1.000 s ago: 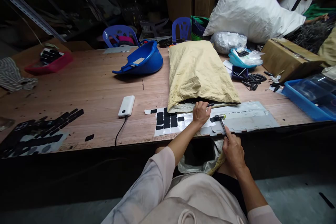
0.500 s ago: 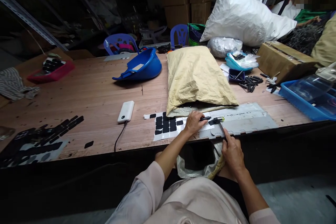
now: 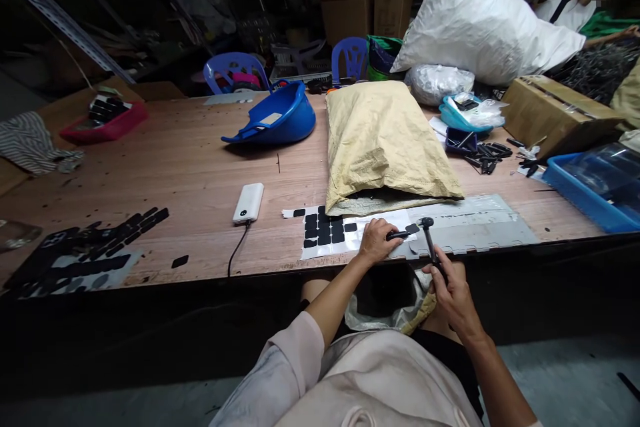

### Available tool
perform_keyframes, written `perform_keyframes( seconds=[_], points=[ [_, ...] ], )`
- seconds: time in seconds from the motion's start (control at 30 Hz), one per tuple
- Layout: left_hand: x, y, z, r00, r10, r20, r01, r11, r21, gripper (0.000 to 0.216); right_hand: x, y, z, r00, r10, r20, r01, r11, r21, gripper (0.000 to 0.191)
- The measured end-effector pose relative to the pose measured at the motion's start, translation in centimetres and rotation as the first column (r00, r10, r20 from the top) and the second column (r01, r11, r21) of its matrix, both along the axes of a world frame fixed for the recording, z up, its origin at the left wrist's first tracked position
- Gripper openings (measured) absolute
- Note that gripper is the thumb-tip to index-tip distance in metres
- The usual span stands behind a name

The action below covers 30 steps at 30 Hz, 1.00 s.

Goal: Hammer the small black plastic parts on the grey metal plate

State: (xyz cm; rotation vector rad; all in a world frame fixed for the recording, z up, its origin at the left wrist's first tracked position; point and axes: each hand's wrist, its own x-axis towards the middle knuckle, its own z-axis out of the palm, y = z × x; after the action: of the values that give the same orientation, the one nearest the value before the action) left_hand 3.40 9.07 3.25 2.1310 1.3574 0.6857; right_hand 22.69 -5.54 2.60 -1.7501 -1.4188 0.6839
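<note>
My left hand (image 3: 377,241) rests at the table's front edge, its fingers closed around a slim black handle-like piece (image 3: 397,235). The tip of that piece points right, towards a small black rounded pad (image 3: 413,228) on a grey board (image 3: 465,223). My right hand (image 3: 454,293) grips a small hammer (image 3: 431,243) by its dark handle. The hammer's head is up, just right of the black pad; whether it touches the board I cannot tell. Left of my left hand lies a white sheet (image 3: 354,245) bearing several black rounded pads (image 3: 325,230).
A tan woven sack (image 3: 390,140) lies behind my hands, its mouth facing me. To the left are a white power bank (image 3: 249,203) with a cable and a blue basin (image 3: 280,117). Rightwards sit loose black pieces (image 3: 487,157), a carton (image 3: 555,110) and a blue tray (image 3: 590,193). Another person is at far right.
The hammer has turned in my right hand: its yellowish face showed before, now a black end does. The black piece in my left hand sits slightly lower. The whole view has shifted a little.
</note>
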Motion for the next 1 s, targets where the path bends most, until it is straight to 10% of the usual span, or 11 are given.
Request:
perform_keyframes(
  seconds=[0.8,1.0],
  points=[
    [0.6,0.0,0.1,0.998,0.058,0.008,-0.057,0.997,-0.06,0.015,-3.1,0.0,0.1,0.99,0.14,-0.022,-0.139,0.989,0.052,0.057],
    [0.7,0.0,0.2,0.998,0.053,0.022,-0.051,0.997,-0.062,0.017,-1.9,0.7,0.8,0.999,-0.034,0.041,0.031,0.997,0.074,0.058]
  ],
)
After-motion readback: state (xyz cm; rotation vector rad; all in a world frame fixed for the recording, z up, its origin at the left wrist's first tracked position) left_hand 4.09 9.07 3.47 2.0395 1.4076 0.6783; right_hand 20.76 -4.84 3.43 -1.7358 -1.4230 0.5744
